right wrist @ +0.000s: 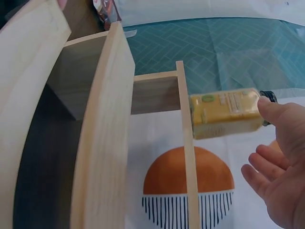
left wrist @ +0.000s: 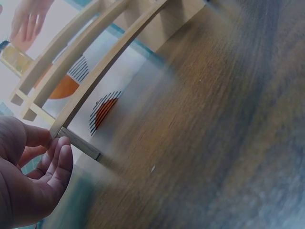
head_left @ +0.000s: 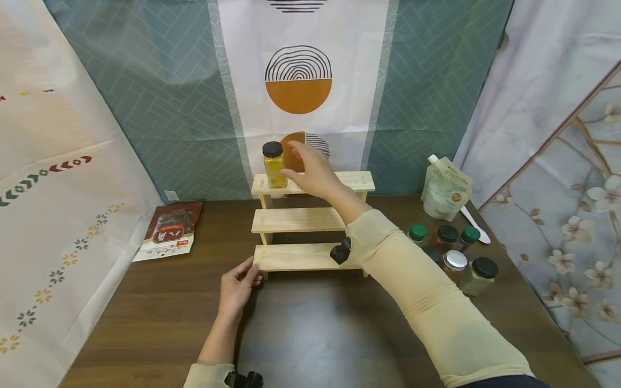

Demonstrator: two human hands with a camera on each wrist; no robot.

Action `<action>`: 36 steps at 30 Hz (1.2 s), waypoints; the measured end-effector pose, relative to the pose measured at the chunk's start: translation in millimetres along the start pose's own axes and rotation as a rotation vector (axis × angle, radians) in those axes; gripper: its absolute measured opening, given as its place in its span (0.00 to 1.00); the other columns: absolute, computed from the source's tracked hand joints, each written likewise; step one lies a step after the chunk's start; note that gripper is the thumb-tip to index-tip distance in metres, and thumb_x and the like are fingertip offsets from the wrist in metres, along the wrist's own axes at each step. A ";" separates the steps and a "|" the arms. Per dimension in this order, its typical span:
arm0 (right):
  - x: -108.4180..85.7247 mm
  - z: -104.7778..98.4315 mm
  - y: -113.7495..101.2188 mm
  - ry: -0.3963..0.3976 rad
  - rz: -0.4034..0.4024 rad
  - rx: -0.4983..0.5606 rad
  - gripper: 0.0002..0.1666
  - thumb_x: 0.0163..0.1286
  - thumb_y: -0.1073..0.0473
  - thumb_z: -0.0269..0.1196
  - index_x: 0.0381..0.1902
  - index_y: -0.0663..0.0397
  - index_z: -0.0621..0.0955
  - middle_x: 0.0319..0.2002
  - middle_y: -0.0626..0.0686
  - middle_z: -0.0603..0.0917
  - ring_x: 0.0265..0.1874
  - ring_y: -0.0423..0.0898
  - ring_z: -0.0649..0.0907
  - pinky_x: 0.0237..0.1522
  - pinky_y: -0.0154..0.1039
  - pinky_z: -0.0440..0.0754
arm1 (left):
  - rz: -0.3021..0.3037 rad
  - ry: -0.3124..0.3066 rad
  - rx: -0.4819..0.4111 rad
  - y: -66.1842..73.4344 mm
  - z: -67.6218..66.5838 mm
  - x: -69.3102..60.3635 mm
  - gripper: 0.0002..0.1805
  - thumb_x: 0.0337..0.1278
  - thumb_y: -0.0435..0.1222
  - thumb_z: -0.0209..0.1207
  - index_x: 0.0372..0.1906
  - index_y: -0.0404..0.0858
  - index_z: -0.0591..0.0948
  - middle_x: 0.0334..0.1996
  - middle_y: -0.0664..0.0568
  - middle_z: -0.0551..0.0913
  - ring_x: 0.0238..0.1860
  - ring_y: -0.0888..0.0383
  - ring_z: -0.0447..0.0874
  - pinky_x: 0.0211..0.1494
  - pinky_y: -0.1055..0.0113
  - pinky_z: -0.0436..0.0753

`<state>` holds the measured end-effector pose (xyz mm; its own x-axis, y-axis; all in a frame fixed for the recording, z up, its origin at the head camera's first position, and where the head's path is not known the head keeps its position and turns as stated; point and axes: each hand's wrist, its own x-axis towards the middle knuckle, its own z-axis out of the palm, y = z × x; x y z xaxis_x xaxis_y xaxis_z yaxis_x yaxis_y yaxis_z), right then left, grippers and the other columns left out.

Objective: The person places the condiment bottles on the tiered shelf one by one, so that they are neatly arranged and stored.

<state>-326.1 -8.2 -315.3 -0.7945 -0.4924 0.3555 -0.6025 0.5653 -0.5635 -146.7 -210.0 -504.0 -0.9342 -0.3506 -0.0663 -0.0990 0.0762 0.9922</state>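
Observation:
A three-tier wooden shelf rack [head_left: 296, 257] stands on the table. On the left end of its top step is an upright spice jar [head_left: 275, 171] with yellow contents and a black lid. My right hand [head_left: 315, 170] is just right of the jar, thumb and fingers spread apart. In the right wrist view, that hand's thumb [right wrist: 272, 109] overlaps the jar near its lid; whether it touches cannot be told. My left hand [head_left: 235, 288] pinches the left end of the lowest step, its fingertips [left wrist: 63, 143] at the corner by the support.
At the right stand several spice jars [head_left: 455, 261] with green, black and silver lids. Behind them are a spouted pouch [head_left: 446, 188] and a white spoon [head_left: 475, 225]. A brown-and-white packet [head_left: 170, 230] lies at the left. Patterned cloth [head_left: 417, 97] hangs behind the rack.

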 end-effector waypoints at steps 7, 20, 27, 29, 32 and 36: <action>-27.2 -9.0 12.5 0.021 0.004 -0.016 0.39 0.74 0.50 0.65 0.75 0.56 0.66 0.66 0.57 0.76 0.65 0.54 0.76 0.67 0.48 0.73 | 0.000 -0.010 0.011 -0.1 -0.9 -1.0 0.19 0.70 0.31 0.61 0.62 0.29 0.80 0.39 0.36 0.87 0.31 0.61 0.85 0.37 0.72 0.85; -75.7 -26.2 40.8 0.130 -0.097 -0.051 0.28 0.70 0.53 0.69 0.63 0.60 0.78 0.57 0.60 0.82 0.56 0.55 0.81 0.56 0.49 0.81 | -0.017 -0.010 0.041 0.0 -1.4 -1.2 0.19 0.71 0.33 0.60 0.62 0.31 0.80 0.41 0.38 0.87 0.32 0.63 0.83 0.32 0.73 0.82; -104.9 -37.3 56.0 0.143 -0.062 -0.085 0.28 0.70 0.53 0.69 0.62 0.63 0.79 0.55 0.61 0.83 0.54 0.56 0.82 0.56 0.52 0.82 | -0.014 0.001 0.022 -0.5 -0.2 0.5 0.18 0.70 0.30 0.60 0.62 0.30 0.81 0.38 0.38 0.87 0.31 0.61 0.83 0.32 0.73 0.83; -112.0 -40.9 60.9 0.146 -0.060 -0.088 0.28 0.69 0.54 0.70 0.61 0.65 0.79 0.54 0.61 0.84 0.53 0.57 0.83 0.55 0.52 0.82 | -0.015 0.003 0.020 -1.0 -0.1 0.9 0.18 0.70 0.30 0.60 0.62 0.30 0.81 0.38 0.38 0.87 0.31 0.61 0.84 0.32 0.73 0.83; -121.0 -45.8 69.9 0.159 -0.073 -0.085 0.27 0.69 0.55 0.70 0.60 0.66 0.79 0.52 0.62 0.85 0.52 0.57 0.84 0.54 0.52 0.82 | -0.014 0.001 0.020 -1.4 -0.5 1.2 0.18 0.70 0.30 0.60 0.62 0.30 0.81 0.37 0.38 0.87 0.31 0.61 0.83 0.32 0.73 0.83; -131.8 -53.4 80.7 0.176 -0.080 -0.094 0.27 0.68 0.55 0.71 0.59 0.66 0.80 0.49 0.62 0.85 0.49 0.57 0.84 0.52 0.52 0.83 | -0.009 -0.011 0.032 -0.1 -1.3 0.3 0.19 0.71 0.31 0.60 0.62 0.30 0.80 0.38 0.39 0.87 0.32 0.61 0.83 0.34 0.73 0.83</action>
<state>-274.1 137.7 -367.9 -0.7402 -0.4198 0.5252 -0.6618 0.5927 -0.4590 -146.5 -211.3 -504.0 -0.9369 -0.3411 -0.0765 -0.1182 0.1030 0.9876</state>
